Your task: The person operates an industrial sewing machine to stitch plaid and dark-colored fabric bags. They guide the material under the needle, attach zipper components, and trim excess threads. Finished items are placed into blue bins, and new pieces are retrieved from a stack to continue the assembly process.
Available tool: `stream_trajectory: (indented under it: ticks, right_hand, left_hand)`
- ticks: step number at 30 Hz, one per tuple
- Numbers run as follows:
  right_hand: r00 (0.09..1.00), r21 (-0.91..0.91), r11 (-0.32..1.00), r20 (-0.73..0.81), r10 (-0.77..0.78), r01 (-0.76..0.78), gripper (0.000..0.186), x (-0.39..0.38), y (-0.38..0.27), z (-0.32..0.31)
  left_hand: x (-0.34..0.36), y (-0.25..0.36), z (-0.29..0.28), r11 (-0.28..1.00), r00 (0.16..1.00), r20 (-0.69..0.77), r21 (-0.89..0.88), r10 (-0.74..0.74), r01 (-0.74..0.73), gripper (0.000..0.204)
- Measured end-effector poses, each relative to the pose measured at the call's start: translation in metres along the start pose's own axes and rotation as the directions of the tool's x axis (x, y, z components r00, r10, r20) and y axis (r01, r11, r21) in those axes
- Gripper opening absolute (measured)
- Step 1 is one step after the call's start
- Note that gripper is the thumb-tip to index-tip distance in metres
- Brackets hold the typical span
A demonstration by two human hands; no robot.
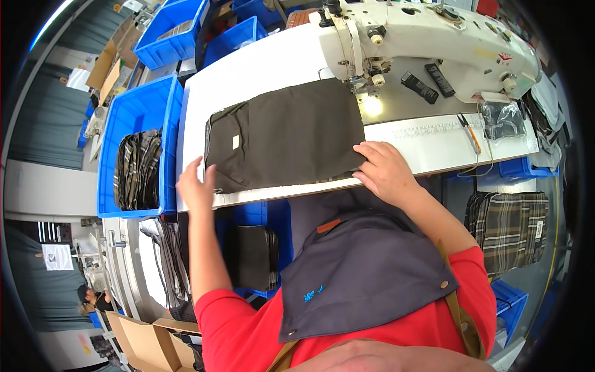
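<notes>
A dark brown-grey fabric panel (304, 133) lies flat on the white sewing table, its upper right corner close to the needle area of a white sewing machine (434, 43). A small pale label (235, 142) shows on its left part, beside a folded strip. My right hand (385, 172) grips the panel's lower right edge between thumb and fingers. At the lower left corner is my left hand (197, 185), thumb and fingers apart beside the panel's edge; whether it touches the cloth is hard to tell.
Orange-handled snips (470, 133) and a ruler lie right of the panel, near a clear plastic bag (503, 119). Two black labels (427, 84) rest by the machine. A blue bin (137, 111) with plaid pieces stands left; plaid cloth (508, 229) is stacked right.
</notes>
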State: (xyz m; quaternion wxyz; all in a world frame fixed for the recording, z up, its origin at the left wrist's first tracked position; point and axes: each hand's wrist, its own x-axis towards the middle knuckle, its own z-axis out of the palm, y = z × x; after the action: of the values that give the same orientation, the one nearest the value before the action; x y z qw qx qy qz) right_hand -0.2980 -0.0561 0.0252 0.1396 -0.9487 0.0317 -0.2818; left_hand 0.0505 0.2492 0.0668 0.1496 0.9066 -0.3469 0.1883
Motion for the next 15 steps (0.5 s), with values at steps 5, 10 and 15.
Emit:
stream_trajectory:
  ticks: [5, 10, 15]
  right_hand:
    - [1.0, -0.004, 1.0, -0.004, 0.025, -0.025, 0.021, -0.002, 0.001, 0.001]
    - [0.995, -0.025, 0.997, -0.068, 0.071, -0.072, 0.022, -0.002, -0.005, 0.001]
    - [0.985, -0.053, 0.993, -0.143, 0.098, -0.107, 0.026, -0.009, -0.003, 0.003]
  left_hand:
    - [-0.019, 0.187, 0.014, 0.745, 0.835, 0.059, -0.491, 0.547, -0.453, 0.056]
    - [-0.034, 0.243, 0.044, 0.655, 0.744, 0.105, -0.567, 0.659, -0.499, 0.056]
    - [-0.041, 0.238, 0.061, 0.617, 0.804, -0.034, -0.621, 0.594, -0.483, 0.041]
